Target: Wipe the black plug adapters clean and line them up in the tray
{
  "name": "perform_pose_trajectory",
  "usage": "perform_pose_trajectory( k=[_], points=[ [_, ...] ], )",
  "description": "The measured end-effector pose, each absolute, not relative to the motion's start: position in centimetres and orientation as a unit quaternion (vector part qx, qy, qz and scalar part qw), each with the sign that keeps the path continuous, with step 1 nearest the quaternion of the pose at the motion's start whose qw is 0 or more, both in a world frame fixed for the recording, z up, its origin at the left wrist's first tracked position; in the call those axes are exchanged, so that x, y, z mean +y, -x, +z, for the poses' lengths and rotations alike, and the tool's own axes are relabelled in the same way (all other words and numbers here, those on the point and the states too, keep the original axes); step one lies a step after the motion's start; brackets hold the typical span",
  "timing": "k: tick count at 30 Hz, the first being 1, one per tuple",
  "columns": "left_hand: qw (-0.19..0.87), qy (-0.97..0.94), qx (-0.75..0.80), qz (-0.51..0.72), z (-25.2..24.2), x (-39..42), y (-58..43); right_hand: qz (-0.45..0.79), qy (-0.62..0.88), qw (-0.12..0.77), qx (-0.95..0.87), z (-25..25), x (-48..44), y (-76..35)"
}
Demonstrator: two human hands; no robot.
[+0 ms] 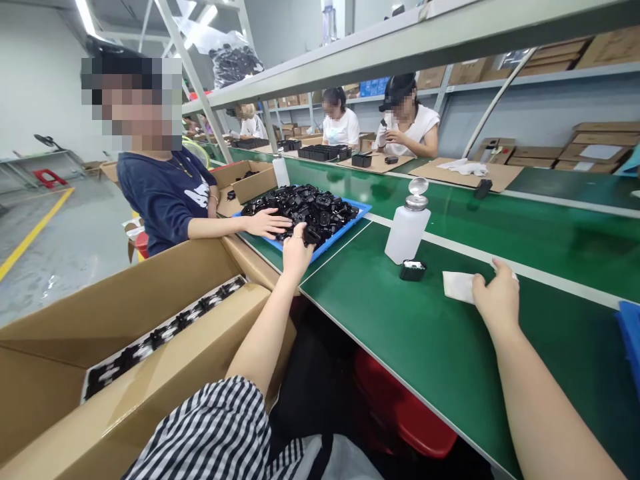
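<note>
My left hand (299,255) reaches into the near edge of a blue tray (340,235) heaped with black plastic parts (300,200). Its thumb and fingers close around one black part (312,235). Over the green table my right hand (500,295) has its thumb on the edge of a folded white cloth (457,285); the index finger is raised, and the other fingers are partly hidden. Between my hands stands a white pump bottle (407,230) with its metal lid up. A small black case (413,270) with white inside lies in front of it.
A co-worker at the left rests a hand (269,223) on the same heap. An open cardboard box (165,373) with rows of black parts stands left of me. A blue tray edge (631,333) shows at far right. A metal shelf (350,60) crosses overhead; co-workers sit opposite.
</note>
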State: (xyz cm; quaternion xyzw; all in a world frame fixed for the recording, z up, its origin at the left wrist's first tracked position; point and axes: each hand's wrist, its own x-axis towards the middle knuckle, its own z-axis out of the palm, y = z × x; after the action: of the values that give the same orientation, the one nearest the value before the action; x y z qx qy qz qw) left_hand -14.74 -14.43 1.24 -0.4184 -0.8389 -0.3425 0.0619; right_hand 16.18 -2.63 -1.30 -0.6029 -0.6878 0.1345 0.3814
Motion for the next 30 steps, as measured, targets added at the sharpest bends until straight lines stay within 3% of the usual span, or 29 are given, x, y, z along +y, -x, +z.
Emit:
perform_pose_trajectory(
  k=[3,6,13,15,18,21,24,30],
  points=[
    [-0.025,0.498,-0.739,-0.454,1.0,-13.2,11.2,0.062,0.519,0.428,-0.737,-1.1,-3.1,-15.0],
    [-0.140,0.567,-0.651,-0.485,0.8,-11.1,7.2,0.008,0.419,0.434,-0.798,-1.1,-3.9,-13.3],
    [-0.403,0.651,-0.503,-0.401,1.7,-6.8,1.8,-0.048,0.352,0.337,-0.872,-1.1,-5.4,-11.7],
    [-0.436,0.679,-0.469,-0.360,2.2,-6.4,1.7,-0.032,0.353,0.325,-0.877,-1.0,-5.4,-11.9],
    [-0.405,0.673,-0.501,-0.364,2.5,-6.4,2.2,0.022,0.390,0.366,-0.844,-1.1,-5.2,-12.2],
    [-0.305,0.640,-0.591,-0.386,1.9,-6.6,2.5,0.117,0.451,0.430,-0.773,-1.3,-4.8,-12.3],
    [-0.225,0.669,-0.636,-0.313,0.9,-6.7,2.5,0.161,0.490,0.471,-0.716,-1.3,-4.3,-12.4],
    [-0.194,0.659,-0.663,-0.298,-0.4,-6.3,1.8,0.218,0.532,0.499,-0.648,-0.6,-4.5,-12.4]
  ],
)
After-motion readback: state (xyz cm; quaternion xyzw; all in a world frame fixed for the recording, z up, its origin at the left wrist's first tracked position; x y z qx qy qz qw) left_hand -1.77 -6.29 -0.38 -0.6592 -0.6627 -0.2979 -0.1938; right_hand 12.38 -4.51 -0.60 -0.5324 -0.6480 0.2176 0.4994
